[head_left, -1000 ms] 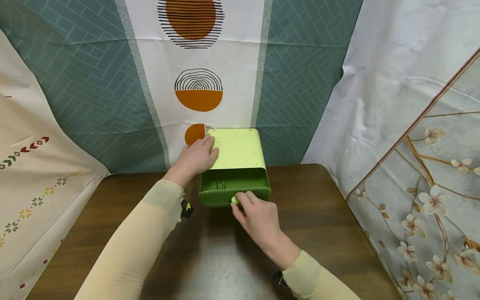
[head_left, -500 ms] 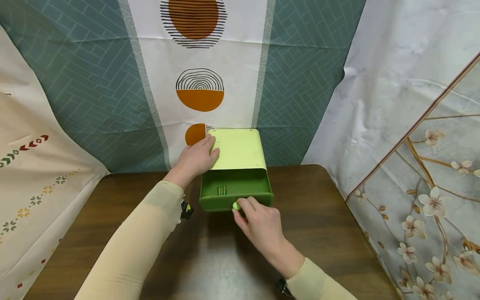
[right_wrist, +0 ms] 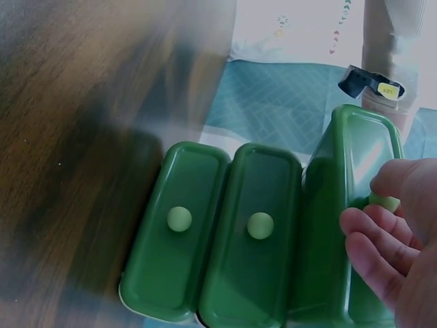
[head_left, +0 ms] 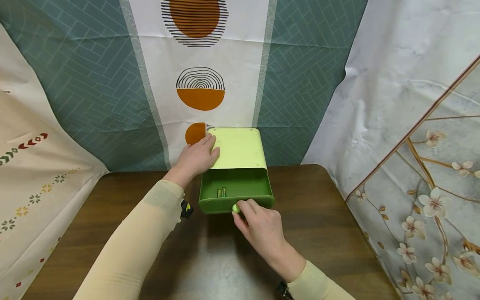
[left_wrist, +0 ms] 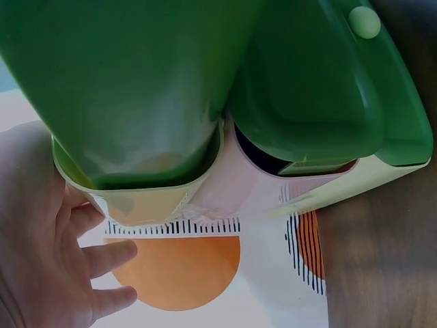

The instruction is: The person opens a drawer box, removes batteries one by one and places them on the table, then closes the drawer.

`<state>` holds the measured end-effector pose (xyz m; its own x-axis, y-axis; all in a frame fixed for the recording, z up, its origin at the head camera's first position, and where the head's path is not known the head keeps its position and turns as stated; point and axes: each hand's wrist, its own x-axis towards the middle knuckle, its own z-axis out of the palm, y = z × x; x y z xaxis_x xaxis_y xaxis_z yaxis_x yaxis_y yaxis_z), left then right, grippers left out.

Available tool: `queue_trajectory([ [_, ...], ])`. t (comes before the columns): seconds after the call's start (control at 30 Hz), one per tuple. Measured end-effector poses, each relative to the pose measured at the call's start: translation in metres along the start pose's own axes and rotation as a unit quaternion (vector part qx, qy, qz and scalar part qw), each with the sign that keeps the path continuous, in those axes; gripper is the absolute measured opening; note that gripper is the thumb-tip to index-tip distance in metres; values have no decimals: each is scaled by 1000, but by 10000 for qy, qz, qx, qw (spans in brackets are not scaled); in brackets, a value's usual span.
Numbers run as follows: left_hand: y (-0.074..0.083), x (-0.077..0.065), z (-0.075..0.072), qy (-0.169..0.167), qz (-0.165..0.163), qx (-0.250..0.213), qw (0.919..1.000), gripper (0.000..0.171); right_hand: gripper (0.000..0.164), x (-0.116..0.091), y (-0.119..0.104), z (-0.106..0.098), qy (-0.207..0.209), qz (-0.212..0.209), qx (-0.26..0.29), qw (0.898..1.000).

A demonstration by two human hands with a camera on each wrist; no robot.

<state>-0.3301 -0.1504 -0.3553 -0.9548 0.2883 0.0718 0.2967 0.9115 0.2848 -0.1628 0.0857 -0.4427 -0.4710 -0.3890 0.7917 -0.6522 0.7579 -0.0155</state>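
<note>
A small light-green drawer cabinet (head_left: 240, 148) stands at the back of the table. Its top green drawer (head_left: 213, 205) is pulled out toward me, with two small green-and-gold batteries (head_left: 221, 192) inside near the front left. My right hand (head_left: 260, 223) pinches that drawer's round pale-green knob (head_left: 236, 208) between thumb and fingers. On the cabinet's upper left edge rests my left hand (head_left: 196, 158), its fingers extended along the top and side. The left wrist view has those fingers (left_wrist: 109, 260) spread beside the cabinet wall.
Beneath the top drawer, two more green drawers, the middle one (right_wrist: 252, 273) and the bottom one (right_wrist: 171, 266), have round knobs. The brown wooden table (head_left: 318, 233) spreads around the cabinet. Patterned cloth (head_left: 300, 83) hangs close behind, and a floral cloth (head_left: 420, 200) borders the right side.
The top drawer has slid further out toward me with my right hand on its knob. The batteries inside show more fully. My left hand has stayed on the cabinet.
</note>
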Motion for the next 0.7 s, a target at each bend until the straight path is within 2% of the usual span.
queue_trajectory([
  [0.7,-1,-1,-1,-15,0,-62,10000,70,13,-8,-8,-2,208,-99,14,9997],
])
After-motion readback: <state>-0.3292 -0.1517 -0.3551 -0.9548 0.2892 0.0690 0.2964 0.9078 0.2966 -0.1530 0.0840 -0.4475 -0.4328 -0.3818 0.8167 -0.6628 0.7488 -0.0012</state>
